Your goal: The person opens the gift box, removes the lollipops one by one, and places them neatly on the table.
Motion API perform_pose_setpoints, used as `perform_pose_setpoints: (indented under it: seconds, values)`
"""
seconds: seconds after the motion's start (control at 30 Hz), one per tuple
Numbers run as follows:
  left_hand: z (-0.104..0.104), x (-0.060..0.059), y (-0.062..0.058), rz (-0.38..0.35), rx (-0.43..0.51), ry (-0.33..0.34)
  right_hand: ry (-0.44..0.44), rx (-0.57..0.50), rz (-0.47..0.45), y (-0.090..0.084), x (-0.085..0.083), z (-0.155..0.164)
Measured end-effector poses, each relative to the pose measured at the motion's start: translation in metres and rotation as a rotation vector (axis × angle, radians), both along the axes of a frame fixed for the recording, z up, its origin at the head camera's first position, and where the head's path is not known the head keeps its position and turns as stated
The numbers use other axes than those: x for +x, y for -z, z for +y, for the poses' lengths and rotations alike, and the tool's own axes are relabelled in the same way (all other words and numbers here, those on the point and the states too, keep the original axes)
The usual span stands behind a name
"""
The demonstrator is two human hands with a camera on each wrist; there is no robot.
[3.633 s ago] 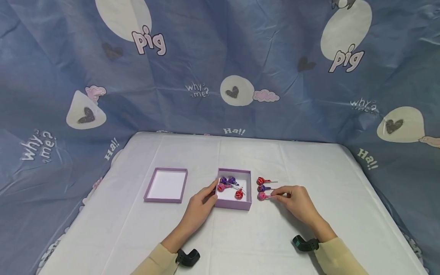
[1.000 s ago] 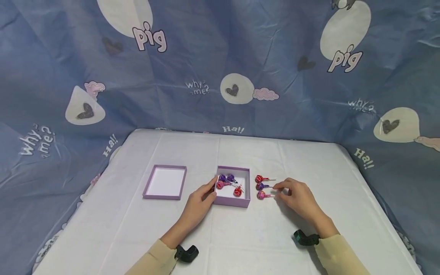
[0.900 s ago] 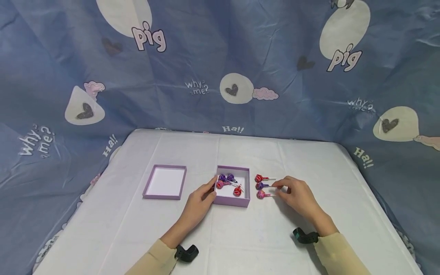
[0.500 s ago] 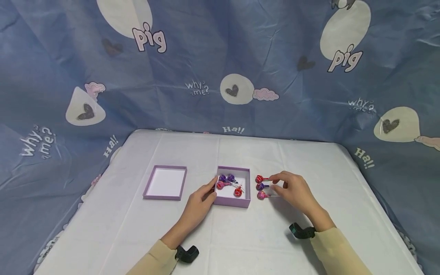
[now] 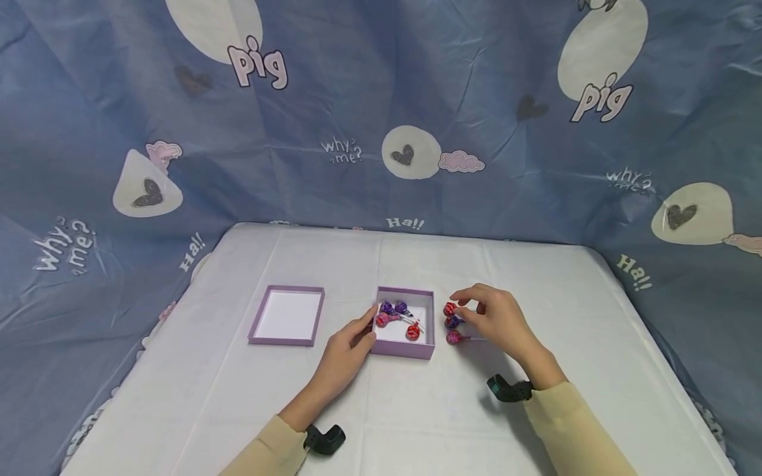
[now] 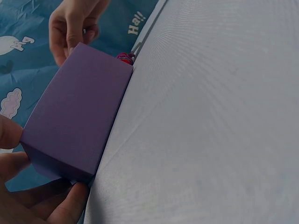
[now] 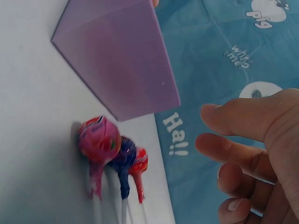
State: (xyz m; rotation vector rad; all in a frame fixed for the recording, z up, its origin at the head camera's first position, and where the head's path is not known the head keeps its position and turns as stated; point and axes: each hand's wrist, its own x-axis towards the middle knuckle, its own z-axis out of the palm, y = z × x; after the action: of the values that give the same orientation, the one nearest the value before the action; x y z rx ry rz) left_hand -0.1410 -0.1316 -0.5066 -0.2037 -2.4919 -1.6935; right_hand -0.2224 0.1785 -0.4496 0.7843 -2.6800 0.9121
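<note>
An open purple box (image 5: pixel 402 350) with a white inside stands mid-table, holding several wrapped lollipops (image 5: pixel 387 319) in purple, pink and red. At its left wall my left hand (image 5: pixel 342 354) holds it by the edge, the fingers and thumb spread along that end in the left wrist view. Right of the box lie three lollipops, a red one (image 5: pixel 449 309), a purple one (image 5: pixel 452 322) and a pink one (image 7: pixel 99 140), sticks pointing right. My right hand (image 5: pixel 497 324) hovers over the red and purple ones, partly hiding them. Its loosely bent fingers hold nothing in the right wrist view.
A shallow purple lid (image 5: pixel 288 317) with a white inside lies face up to the left. The white-covered table (image 5: pixel 417 410) ends at the back against a printed blue curtain (image 5: pixel 333 192). Each wrist wears a black band with a camera (image 5: pixel 324 439).
My right hand has moved away from the pink lollipop's stick, back and left past the purple one to the red one's head. The left hand stays at the box.
</note>
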Motion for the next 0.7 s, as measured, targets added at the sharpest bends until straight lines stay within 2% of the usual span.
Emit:
perform_pose_setpoints:
  seconds: [0.43,0.7]
  values:
    - [0.000,0.000,0.000,0.004,0.002,-0.009,-0.029,-0.059,-0.036,-0.010,-0.004,-0.024]
    - [-0.001,0.000,0.000,0.008,-0.002,-0.006,-0.059,-0.072,-0.080,-0.007,-0.002,-0.044]
